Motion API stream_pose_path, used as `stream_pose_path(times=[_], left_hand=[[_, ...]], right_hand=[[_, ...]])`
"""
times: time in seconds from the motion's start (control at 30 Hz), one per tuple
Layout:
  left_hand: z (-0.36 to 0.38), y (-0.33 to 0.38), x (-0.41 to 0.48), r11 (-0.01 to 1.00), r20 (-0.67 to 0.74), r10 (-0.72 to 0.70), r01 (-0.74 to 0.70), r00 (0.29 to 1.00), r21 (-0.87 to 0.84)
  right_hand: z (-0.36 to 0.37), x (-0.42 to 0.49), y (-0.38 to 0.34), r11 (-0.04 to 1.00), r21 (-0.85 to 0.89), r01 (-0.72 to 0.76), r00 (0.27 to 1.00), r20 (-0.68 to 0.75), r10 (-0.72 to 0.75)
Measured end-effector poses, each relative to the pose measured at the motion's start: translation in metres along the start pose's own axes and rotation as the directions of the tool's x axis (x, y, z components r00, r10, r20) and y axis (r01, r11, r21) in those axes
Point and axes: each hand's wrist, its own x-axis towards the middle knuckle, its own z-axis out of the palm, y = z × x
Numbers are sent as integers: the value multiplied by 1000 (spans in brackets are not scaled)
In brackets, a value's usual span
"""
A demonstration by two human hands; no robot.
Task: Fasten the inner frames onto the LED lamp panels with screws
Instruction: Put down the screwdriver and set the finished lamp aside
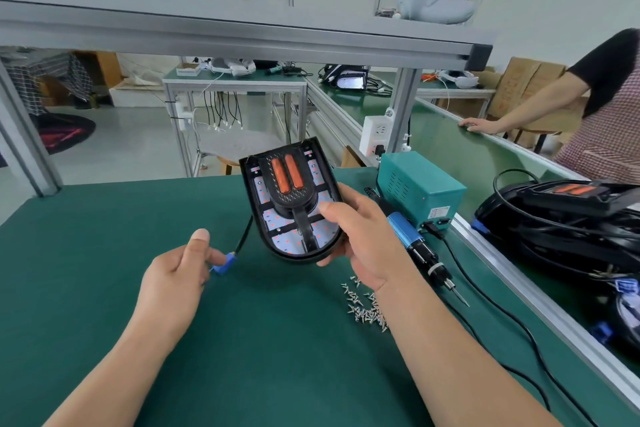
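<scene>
Two hands: both bare and both occupied, over the dark green bench mat (104, 236).
Right hand (356, 239): fingers are curled round the right edge and lower rim of the black, round-ended LED lamp panel (330, 184), with the thumb laid on its face.
Lamp panel: held clear of the mat, tilted, open face toward the camera. A white LED board with red dots shows inside.
Inner frame: black plastic inner frame with two orange tubes (292, 198) sits inside the panel, its stem running to the rounded end. I cannot tell whether any screws are seated.
Left hand (176, 274): thumb and fingers pinch a small blue plug (221, 265), low over the mat, left of the panel.
Cable: a thin black lead (244, 236) runs from the plug up behind the panel's left edge.
Screws: loose heap of small silver screws (365, 305) on the mat beside the right wrist.
Screwdriver: blue-and-black electric screwdriver (415, 246) lies on the mat just right of the right hand, untouched.
Power box: teal metal box (419, 189) stands behind the screwdriver.
Right side: heap of black lamp panels and tangled cables (561, 215) lies beyond the aluminium rail.
Other person: a second person's hand (479, 124) rests on the far green belt's edge.
</scene>
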Motion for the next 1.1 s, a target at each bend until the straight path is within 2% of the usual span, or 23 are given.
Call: stream_pose_path(times=[0.33,0.6,0.87,1.1], left_hand=[[-2,2,-2,999,-2,-2,2,1000,33],[-2,0,0,1000,-6,-10,10,1000,19],[-4,0,0,1000,0,-13,13,1000,19],[-6,-4,3,1000,-8,-13,13,1000,25]], right_hand=[[-36,-2,-32,973,39,228,966,-135,-221],[-69,-20,-57,935,-16,355,868,-366,-336],[-111,-40,-86,872,-74,484,679,-597,-427],[-161,-59,-98,838,-172,518,437,-789,-432]])
